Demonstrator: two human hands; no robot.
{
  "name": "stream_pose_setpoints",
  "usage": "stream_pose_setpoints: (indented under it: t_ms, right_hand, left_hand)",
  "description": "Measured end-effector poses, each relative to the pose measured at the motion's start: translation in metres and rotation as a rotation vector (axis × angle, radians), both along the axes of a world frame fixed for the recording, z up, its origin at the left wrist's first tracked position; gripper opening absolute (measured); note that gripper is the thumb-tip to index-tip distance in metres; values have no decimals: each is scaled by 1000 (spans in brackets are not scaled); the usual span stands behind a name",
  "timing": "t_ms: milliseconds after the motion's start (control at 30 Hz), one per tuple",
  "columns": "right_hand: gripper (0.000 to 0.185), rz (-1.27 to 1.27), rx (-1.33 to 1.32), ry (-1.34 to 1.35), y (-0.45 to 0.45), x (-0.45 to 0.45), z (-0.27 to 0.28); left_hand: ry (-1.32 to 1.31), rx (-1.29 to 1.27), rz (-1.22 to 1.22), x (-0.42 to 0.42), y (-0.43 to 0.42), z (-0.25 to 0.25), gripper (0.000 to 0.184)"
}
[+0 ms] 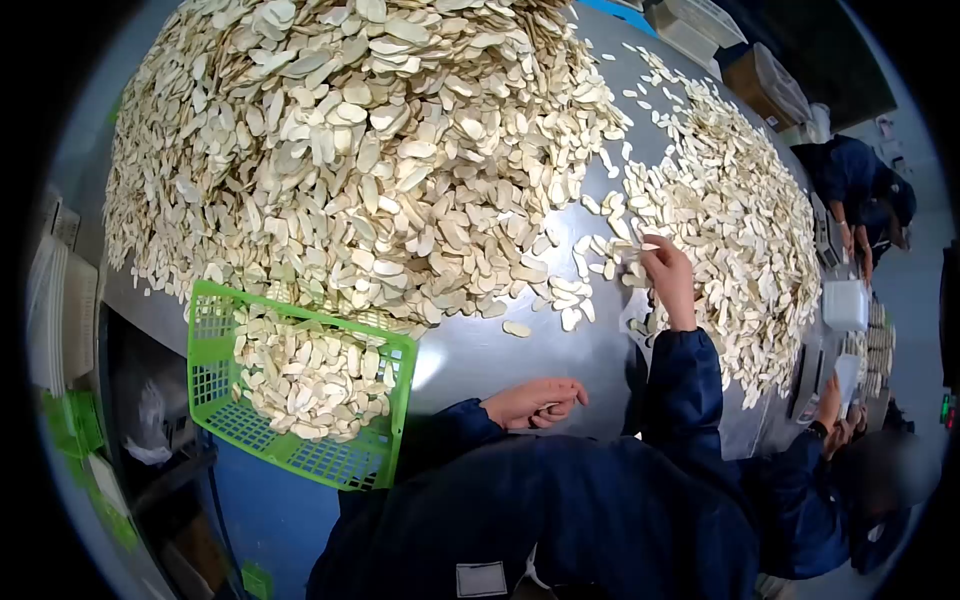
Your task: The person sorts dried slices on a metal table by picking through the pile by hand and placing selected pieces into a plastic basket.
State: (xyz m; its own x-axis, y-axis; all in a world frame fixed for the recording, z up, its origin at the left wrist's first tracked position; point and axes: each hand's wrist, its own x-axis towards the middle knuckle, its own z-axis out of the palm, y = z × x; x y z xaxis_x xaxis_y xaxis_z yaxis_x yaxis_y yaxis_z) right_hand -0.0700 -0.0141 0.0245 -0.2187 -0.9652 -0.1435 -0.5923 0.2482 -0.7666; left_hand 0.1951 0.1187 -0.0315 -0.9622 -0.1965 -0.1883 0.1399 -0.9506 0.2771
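Note:
Pale, flat, oval dried slices, whose kind I cannot tell, form a large heap [400, 150] at the left and a lower spread pile [740, 220] at the right. My right hand [668, 282] reaches to the left edge of the right pile, thumb and finger pinched on a slightly blurred slice [627, 250]. My left hand [535, 403] rests low over the near table edge, its fingers curled in; what they hold, if anything, is hidden. Left of it, a green plastic basket [402, 400] stands tilted, partly filled with the same slices.
Under everything lies a metal table [470, 365]. Stacked white trays [70, 310] stand at the far left. Co-workers in dark blue [850, 175] are at the right, one with a white scoop-like item [848, 380], near a white container [845, 305] and a cardboard box [755, 85].

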Motion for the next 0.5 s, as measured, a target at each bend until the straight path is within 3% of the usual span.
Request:
stream_pose_setpoints:
  t_ms: [100, 133, 167, 233, 300, 367, 433, 500]
  right_hand:
    - [29, 118, -514, 512, 7, -8, -15]
    - [31, 69, -264, 272, 13, 17, 0]
    - [31, 122, -183, 161, 20, 40, 5]
    - [32, 442, -425, 200, 33, 74, -14]
    - [31, 686, -380, 213, 48, 109, -1]
    - [29, 859, -500, 249, 50, 111, -13]
    - [26, 820, -540, 262, 40, 77, -29]
    - [23, 579, -469, 340, 26, 28, -34]
  left_hand:
    - [-5, 1, 4, 1, -1, 2, 22]
    - [-4, 0, 11, 1, 0, 2, 22]
    - [-4, -2, 15, 0, 0, 1, 22]
    - [-9, 8, 13, -2, 0, -1, 23]
    - [-17, 7, 15, -1, 0, 0, 23]
    - [-22, -5, 25, 0, 0, 5, 23]
    - [-12, -11, 16, -1, 1, -3, 24]
    - [2, -16, 10, -2, 2, -5, 24]
